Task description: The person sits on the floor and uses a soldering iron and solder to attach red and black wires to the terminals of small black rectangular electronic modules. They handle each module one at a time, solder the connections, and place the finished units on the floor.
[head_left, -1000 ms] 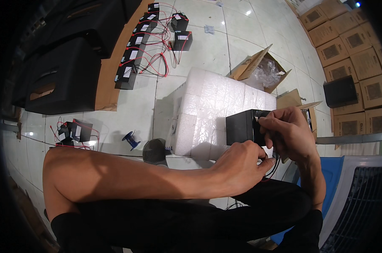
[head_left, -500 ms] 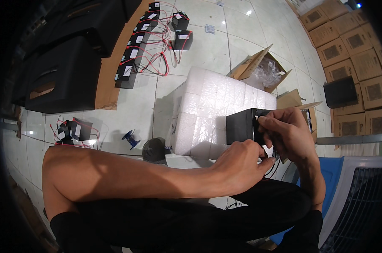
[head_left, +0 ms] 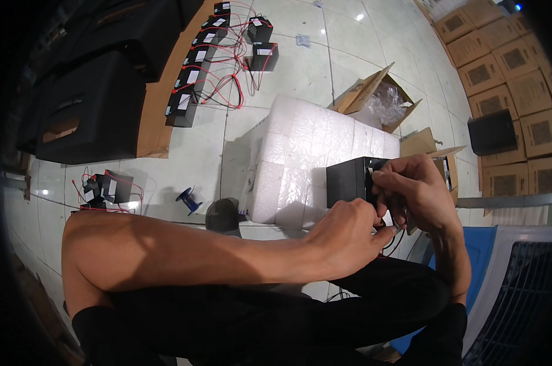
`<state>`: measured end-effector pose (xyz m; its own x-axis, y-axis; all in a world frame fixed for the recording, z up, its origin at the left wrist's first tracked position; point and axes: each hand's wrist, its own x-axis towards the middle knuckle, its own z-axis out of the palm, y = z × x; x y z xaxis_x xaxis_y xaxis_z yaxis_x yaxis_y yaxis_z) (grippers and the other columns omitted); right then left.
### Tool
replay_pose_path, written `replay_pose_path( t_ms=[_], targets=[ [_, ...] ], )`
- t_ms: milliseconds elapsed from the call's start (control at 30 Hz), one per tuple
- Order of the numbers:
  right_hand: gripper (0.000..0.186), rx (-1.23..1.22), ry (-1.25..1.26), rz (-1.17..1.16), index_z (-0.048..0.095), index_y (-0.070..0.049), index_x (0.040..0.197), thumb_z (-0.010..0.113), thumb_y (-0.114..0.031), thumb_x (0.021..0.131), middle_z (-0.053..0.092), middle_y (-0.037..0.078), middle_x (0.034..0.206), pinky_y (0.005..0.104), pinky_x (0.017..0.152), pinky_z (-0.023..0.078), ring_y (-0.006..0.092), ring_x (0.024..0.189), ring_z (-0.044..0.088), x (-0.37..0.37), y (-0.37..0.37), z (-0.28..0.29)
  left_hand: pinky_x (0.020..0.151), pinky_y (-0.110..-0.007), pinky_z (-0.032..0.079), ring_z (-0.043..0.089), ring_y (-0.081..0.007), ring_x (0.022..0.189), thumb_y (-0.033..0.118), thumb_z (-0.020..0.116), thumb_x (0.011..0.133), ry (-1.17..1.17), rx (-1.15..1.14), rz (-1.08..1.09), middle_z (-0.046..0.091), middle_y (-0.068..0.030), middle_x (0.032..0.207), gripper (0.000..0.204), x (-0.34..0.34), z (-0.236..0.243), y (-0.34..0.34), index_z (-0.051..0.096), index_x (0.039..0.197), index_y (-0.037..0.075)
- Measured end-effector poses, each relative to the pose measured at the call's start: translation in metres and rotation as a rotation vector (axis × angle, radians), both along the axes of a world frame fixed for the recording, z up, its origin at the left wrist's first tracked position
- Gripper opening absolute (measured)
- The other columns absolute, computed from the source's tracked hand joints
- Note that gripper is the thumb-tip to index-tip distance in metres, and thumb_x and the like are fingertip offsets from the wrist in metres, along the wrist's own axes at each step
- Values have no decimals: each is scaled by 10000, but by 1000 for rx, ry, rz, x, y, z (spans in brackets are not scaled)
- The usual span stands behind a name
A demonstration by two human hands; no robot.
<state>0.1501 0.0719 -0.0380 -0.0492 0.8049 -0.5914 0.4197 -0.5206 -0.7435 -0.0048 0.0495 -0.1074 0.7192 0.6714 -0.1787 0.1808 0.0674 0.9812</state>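
A black block-shaped battery lies on the near right part of a white foam block. At its right end my right hand is closed, with thumb and fingertips pinched against the battery's end face; what they hold is too small to make out. Just below, my left hand reaches across from the left, fingers curled at the battery's near corner. Its thumb and forefinger pinch a thin wire, which loops down beneath both hands. The fingers hide most of the battery's end face.
Several similar batteries with red and black wires stand in a row at the far left, beside large black casings. A blue spool lies on the tiled floor. Open cartons stand beyond the foam; stacked boxes line the right.
My left hand has shifted very slightly up toward the battery's end. The wire loop below the hands has changed shape and now shows reddish. My right hand stays almost in place.
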Motion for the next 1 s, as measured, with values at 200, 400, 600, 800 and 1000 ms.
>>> replay_pose_path(
  t_ms=[200, 400, 600, 800, 1000],
  targets=[
    [309, -47, -101, 123, 612, 73, 702, 608, -145, 922, 631, 121, 573, 242, 356, 420, 121, 385, 552, 2, 6, 6, 520, -400, 446, 537, -240, 462, 280, 634, 918, -56, 55, 39, 550, -164, 516, 330, 4, -9, -4, 708, 859, -37],
    [365, -25, -121, 144, 607, 76, 643, 606, -159, 921, 614, 112, 552, 262, 371, 454, 135, 399, 575, -1, 4, 7, 585, -376, 510, 652, -261, 559, 298, 633, 922, 2, 49, -16, 631, -144, 581, 340, 2, -9, -1, 704, 854, -28],
    [417, 105, -270, 162, 649, 75, 632, 629, -216, 930, 613, 89, 530, 258, 389, 451, 120, 411, 575, -3, -9, 9, 646, -421, 516, 652, -293, 577, 377, 629, 909, 171, -8, -213, 628, -192, 599, 422, -7, 0, 2, 726, 976, -28],
    [424, 335, -585, 467, 674, 36, 621, 683, -262, 922, 593, 78, 501, 282, 405, 436, 119, 427, 586, 0, -26, 14, 779, -435, 543, 702, -378, 767, 315, 638, 873, 207, -18, -220, 682, -247, 724, 427, -12, -3, 3, 701, 990, -91],
    [446, 387, -622, 487, 675, 59, 645, 687, -295, 915, 505, 164, 453, 381, 457, 425, 273, 382, 482, 6, -32, 22, 773, -431, 543, 701, -375, 796, 316, 648, 863, 252, -63, -290, 692, -246, 790, 403, -13, 1, 5, 701, 887, -83]
  ],
)
